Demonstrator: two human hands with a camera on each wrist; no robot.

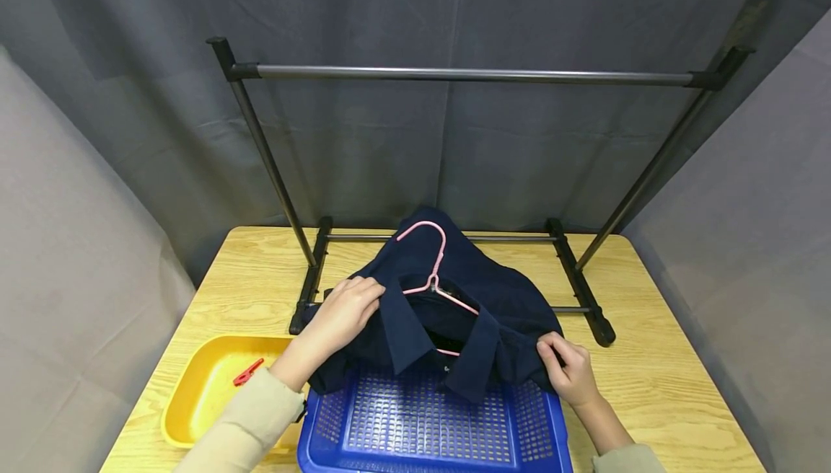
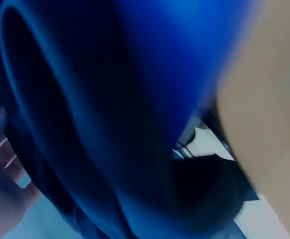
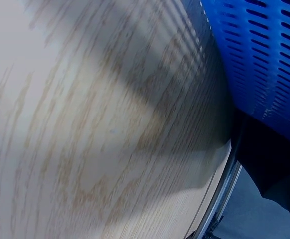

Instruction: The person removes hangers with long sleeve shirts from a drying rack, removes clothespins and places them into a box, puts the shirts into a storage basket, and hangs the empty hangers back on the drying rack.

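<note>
Nearest, the blue basket sits just below the fingers; the left hand curls its fingers over the navy shirt beside the collar, the right hand pinches the other side, thumb to finger; between them the pink hanger pokes from the neck; beyond the fingertips stands the rack.

Shown at lower centre of the frame: navy collared shirt, rumpled, open at the neck; set within that opening: pink hanger, hook uppermost.
</note>
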